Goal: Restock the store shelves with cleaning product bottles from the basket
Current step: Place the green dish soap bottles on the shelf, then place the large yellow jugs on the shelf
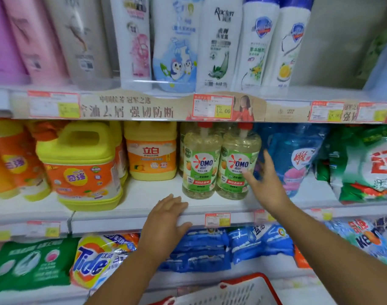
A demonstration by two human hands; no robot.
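Note:
Two clear OMO bottles with green labels and red caps stand side by side on the middle shelf (126, 203): the left OMO bottle (200, 161) and the right OMO bottle (238, 164). My right hand (268, 183) is beside the right bottle, fingers spread, with fingertips at its label and holding nothing. My left hand (166, 219) rests flat on the shelf's front edge, fingers apart, just below and left of the left bottle. The red basket (269, 282) with a white mesh side shows at the bottom edge; its contents are hidden.
Yellow and orange detergent jugs (82, 166) (151, 150) stand left of the OMO bottles, and blue and green powder bags (296, 159) to the right. Shampoo bottles (219, 45) fill the upper shelf. Tide bags (95, 260) and blue packs (210, 249) lie on the lower shelf.

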